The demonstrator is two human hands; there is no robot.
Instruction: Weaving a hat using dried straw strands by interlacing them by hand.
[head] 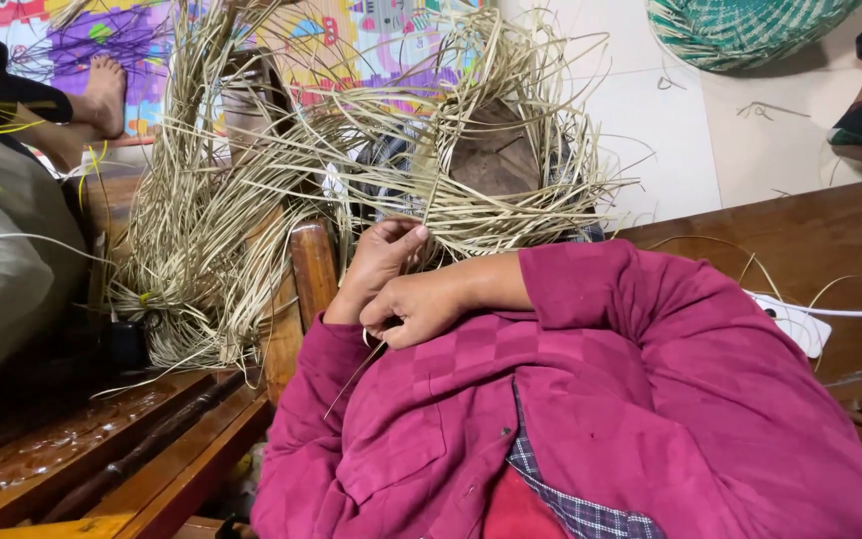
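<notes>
Pale floor tiles are lying beyond a wooden bench while the left hand and right hand, each grip pinching shut, are working straw strands of a half-woven piece just above them.

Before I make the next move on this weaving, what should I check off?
1. Left hand grip on the straw weave: ok, thumb presses its strands.
2. Right hand pinching the loose strand: ok.
3. Loose strand free below the pinch: ok, it trails over the sleeve.
4. Weave ends tidy: not ok, they splay everywhere.
5. Working edge in sight: cannot tell, the hands cover it.
</notes>
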